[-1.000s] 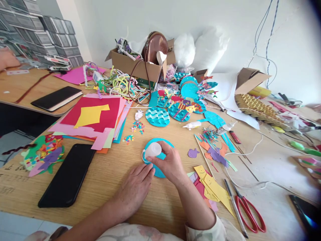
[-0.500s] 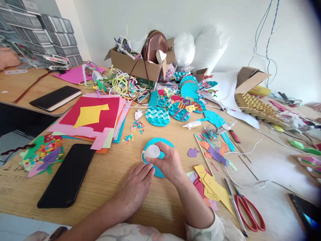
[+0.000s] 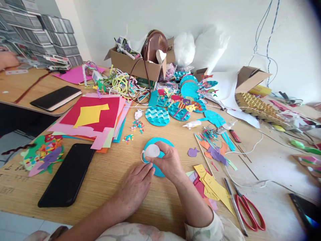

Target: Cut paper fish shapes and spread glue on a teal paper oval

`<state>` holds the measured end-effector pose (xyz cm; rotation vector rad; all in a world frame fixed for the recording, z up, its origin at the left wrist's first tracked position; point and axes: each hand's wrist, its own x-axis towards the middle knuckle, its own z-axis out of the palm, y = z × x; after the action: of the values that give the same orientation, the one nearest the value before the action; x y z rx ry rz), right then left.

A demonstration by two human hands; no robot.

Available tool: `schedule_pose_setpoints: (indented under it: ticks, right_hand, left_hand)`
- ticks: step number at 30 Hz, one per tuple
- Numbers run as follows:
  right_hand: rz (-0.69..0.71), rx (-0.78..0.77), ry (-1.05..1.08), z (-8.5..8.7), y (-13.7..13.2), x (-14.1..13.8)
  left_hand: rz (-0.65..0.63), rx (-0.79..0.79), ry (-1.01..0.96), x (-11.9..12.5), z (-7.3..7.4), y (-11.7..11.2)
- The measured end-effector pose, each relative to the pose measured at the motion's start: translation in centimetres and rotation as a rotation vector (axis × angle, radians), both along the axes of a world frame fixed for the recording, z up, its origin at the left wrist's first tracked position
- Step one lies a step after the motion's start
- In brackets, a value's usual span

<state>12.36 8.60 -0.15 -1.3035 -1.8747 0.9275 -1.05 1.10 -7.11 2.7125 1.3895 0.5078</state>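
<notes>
A blue paper disc (image 3: 160,142) lies on the table in front of me. My right hand (image 3: 169,160) is closed around a small white squeeze glue bottle (image 3: 153,151), held over the disc with its round base facing up. A thin white strap loops at the bottle's left side; its tip is hidden beneath. My left hand (image 3: 136,180) lies flat with fingers stretched out, fingertips at the disc's lower left edge, close to the bottle. Behind the disc is a blue disc with wavy strips (image 3: 157,116).
Left are a black phone (image 3: 66,175), stacked coloured paper (image 3: 65,113) and paper scraps (image 3: 45,155). Right are yellow cutouts (image 3: 213,187), a pen-like tool (image 3: 235,207) and red-handled scissors (image 3: 248,212). Another glue bottle (image 3: 193,124) lies behind. A person's hand (image 3: 8,59) shows far left.
Almost nothing differs. Both hands and the glue bottle stay in nearly the same place over the blue disc.
</notes>
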Motion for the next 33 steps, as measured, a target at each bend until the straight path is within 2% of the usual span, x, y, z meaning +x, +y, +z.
schedule_pose_setpoints:
  ticks: [4,9,22,28,33]
  right_hand:
    - [-0.006,-0.020,-0.027,0.0,0.1,0.1]
    - [0.000,-0.040,0.046,-0.2,0.1,-0.1]
    - [0.021,-0.006,-0.054,0.6,-0.2,0.0]
    - [-0.052,-0.021,0.019,1.6,-0.3,1.0]
    - [-0.074,-0.034,0.021,1.5,-0.1,1.8]
  left_hand:
    - [0.004,0.012,-0.001,0.1,-0.1,0.0]
    - [-0.005,0.001,0.007,0.0,0.2,0.1]
    - [0.014,-0.023,0.005,0.1,0.1,0.1]
    - [0.007,-0.042,0.013,0.0,0.3,0.0]
    - [-0.015,-0.046,0.035,-0.1,0.3,0.0]
